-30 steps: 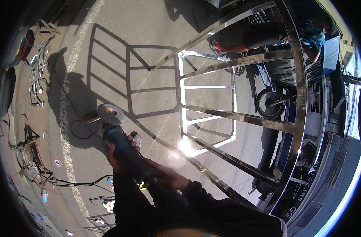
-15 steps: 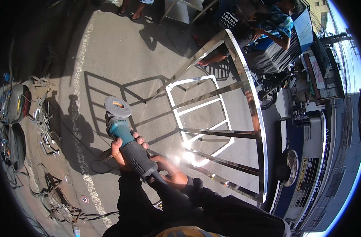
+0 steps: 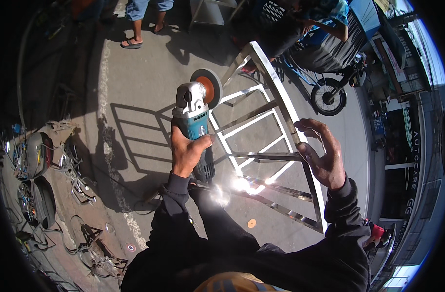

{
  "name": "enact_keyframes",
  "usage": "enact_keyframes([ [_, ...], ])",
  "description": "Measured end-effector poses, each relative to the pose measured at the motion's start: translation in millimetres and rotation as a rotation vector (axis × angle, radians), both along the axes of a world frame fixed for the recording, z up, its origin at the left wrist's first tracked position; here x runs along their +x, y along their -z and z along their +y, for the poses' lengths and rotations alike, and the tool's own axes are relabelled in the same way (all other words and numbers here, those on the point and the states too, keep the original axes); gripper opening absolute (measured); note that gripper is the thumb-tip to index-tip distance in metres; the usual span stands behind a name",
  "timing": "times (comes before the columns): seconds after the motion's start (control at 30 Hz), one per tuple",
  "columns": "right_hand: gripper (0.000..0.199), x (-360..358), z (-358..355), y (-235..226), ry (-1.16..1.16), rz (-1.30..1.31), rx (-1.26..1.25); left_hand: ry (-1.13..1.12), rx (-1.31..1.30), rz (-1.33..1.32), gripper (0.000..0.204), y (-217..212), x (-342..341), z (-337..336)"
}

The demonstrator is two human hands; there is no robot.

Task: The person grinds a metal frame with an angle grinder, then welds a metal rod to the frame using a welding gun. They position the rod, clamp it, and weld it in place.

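Observation:
My left hand [image 3: 187,152] grips the teal-and-black body of an angle grinder [image 3: 199,127]. The tool points away from me, and its round grey-and-orange disc [image 3: 211,88] is tilted on edge at the top. To the right, my right hand [image 3: 327,155] has its fingers apart and slightly bent, close beside the long outer bar of a shiny metal frame [image 3: 275,83]. Whether its fingertips touch that bar I cannot tell. The frame stands on the pavement, with several crossbars, some glaring in the sun.
A person in sandals [image 3: 133,43] stands at the far left. Another person in a blue patterned shirt [image 3: 337,22] is at the far right, near a parked motorcycle [image 3: 328,97]. Scrap metal and cables [image 3: 81,190] lie along the left side. A red-helmeted rider [image 3: 376,232] shows at the right edge.
My right hand has let go of the grinder and moved right to the frame. The grinder has turned and shifted up and right in my left hand. A vehicle at the right has left view.

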State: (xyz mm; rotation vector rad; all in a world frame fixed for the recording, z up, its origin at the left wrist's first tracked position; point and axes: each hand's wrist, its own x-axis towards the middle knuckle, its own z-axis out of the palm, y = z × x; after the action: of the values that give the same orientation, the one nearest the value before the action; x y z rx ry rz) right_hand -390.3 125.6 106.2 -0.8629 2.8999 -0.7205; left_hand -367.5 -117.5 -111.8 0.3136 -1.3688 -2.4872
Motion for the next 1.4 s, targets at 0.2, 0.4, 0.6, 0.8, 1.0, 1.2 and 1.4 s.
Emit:
enact_keyframes([
  [0.2, 0.083, -124, -36, 48, 0.075, -0.263, -0.189, -0.075, -0.123, 0.1, 0.064, -13, -59, 14],
  [0.4, 0.085, -137, -44, 63, 0.167, -0.427, -0.313, -0.101, -0.185, 0.044, 0.07, -12, -107, 28],
  [0.6, 0.081, -139, -38, 62, 0.146, -0.491, -0.306, -0.065, -0.111, 0.131, 0.074, -17, -123, 37],
  [0.8, 0.086, -137, -38, 59, 0.189, -0.633, -0.338, -0.066, -0.036, 0.074, 0.072, -7, -136, 36],
  [1.0, 0.074, -136, -43, 59, 0.153, -0.438, -0.295, -0.106, 0.034, 0.111, 0.074, 7, -133, 55],
  [1.2, 0.076, -133, -44, 57, 0.185, -0.356, -0.2, -0.076, 0.11, 0.234, 0.077, 3, -129, 61],
  [1.4, 0.076, -135, -41, 56, 0.171, -0.44, -0.156, -0.065, -0.006, 0.093, 0.067, -2, -121, 53],
])
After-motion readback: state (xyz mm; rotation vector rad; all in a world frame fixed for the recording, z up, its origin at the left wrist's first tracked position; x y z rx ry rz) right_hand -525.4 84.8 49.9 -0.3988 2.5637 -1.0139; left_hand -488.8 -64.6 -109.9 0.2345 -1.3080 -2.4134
